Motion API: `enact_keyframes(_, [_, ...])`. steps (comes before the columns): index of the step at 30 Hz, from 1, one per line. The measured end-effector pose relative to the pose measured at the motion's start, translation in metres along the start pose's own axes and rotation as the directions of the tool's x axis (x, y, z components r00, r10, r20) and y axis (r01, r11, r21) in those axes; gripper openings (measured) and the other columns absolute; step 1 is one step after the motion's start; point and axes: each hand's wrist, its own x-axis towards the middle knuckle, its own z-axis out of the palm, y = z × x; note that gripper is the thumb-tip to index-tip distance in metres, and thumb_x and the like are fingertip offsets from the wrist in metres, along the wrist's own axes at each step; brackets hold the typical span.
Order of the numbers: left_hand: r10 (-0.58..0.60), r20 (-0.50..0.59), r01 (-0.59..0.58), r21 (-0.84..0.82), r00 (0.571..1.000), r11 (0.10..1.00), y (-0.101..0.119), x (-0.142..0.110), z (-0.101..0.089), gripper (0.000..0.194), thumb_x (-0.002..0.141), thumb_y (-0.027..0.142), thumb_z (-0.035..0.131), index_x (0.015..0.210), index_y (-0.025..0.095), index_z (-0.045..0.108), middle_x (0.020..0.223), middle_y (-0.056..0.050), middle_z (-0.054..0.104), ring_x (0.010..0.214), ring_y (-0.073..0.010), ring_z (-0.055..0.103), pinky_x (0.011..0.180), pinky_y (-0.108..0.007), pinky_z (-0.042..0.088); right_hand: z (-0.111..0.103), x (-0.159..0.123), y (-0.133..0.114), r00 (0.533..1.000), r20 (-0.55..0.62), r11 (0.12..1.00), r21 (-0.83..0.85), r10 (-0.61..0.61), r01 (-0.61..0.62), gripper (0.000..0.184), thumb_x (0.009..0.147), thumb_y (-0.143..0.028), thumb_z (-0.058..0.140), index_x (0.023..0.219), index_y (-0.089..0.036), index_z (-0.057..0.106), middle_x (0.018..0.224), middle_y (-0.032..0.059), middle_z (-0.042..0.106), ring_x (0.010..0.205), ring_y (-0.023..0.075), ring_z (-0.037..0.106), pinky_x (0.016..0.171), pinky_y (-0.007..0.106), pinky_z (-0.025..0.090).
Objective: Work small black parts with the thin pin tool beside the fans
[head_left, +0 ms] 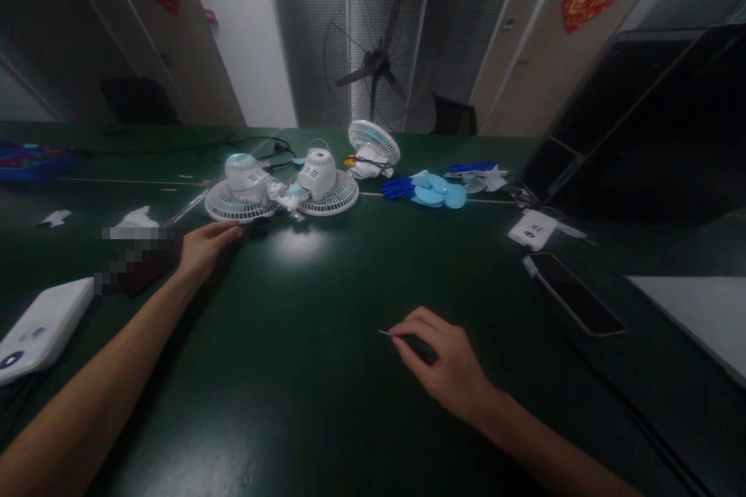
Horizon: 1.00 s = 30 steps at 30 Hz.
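My right hand rests on the dark green table, fingers curled round a small screwdriver whose thin metal tip sticks out to the left. My left hand reaches forward to the left, fingers stretched out toward a small dark object beside it. Just beyond lie two small white fans face down, one on the left and one on the right, with white bits between them. A third small fan stands behind them.
Light blue fan blades and blue gloves lie at the back right. A black phone and a white box sit to the right, a white device at the left edge. A large pedestal fan stands beyond the table.
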Motion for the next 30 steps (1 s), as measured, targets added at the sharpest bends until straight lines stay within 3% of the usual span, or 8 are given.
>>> enact_keyframes(5, [-0.017,0.084,0.025,-0.098,0.996,0.995,-0.004,0.002,-0.004,0.064,0.076,0.038,0.088,0.128,0.005,0.070,0.110,-0.012,0.078,0.093,-0.0203,0.073,0.092,-0.035,0.059,0.001,-0.001,0.001,1.000,0.008,1.000,-0.001,0.000,0.000,0.017,0.102,-0.021,0.058,0.110,-0.021,0.073,0.101,0.0052,0.068,0.084,0.0177,0.068,0.073,0.030,0.057])
enact_keyframes(11, [0.003,0.088,0.006,-0.104,0.996,0.995,-0.004,0.002,-0.002,0.060,0.073,0.052,0.088,0.115,0.011,0.078,0.100,-0.011,0.079,0.080,-0.0210,0.073,0.079,-0.034,0.061,0.000,0.001,0.000,1.000,0.018,1.000,0.004,0.005,-0.005,0.017,0.102,-0.020,0.058,0.109,-0.020,0.074,0.101,0.0056,0.068,0.084,0.0176,0.068,0.073,0.030,0.057])
enact_keyframes(17, [-0.016,0.126,0.030,-0.107,0.992,0.994,0.005,-0.002,0.000,0.061,0.066,0.046,0.093,0.116,0.014,0.079,0.102,-0.011,0.080,0.083,-0.0213,0.074,0.078,-0.033,0.061,0.000,0.000,0.000,1.000,0.021,1.000,0.014,-0.001,0.000,0.017,0.103,-0.022,0.058,0.109,-0.021,0.073,0.102,0.0055,0.069,0.084,0.0172,0.068,0.075,0.030,0.058])
enact_keyframes(30, [-0.039,0.140,0.055,-0.110,0.989,0.992,0.010,-0.005,0.002,0.065,0.069,0.034,0.093,0.124,0.006,0.074,0.102,-0.010,0.079,0.084,-0.0180,0.070,0.081,-0.029,0.059,0.000,0.000,0.000,1.000,0.022,1.000,-0.015,0.001,0.000,0.016,0.102,-0.019,0.059,0.109,-0.020,0.073,0.101,0.0051,0.069,0.084,0.0170,0.069,0.073,0.029,0.057])
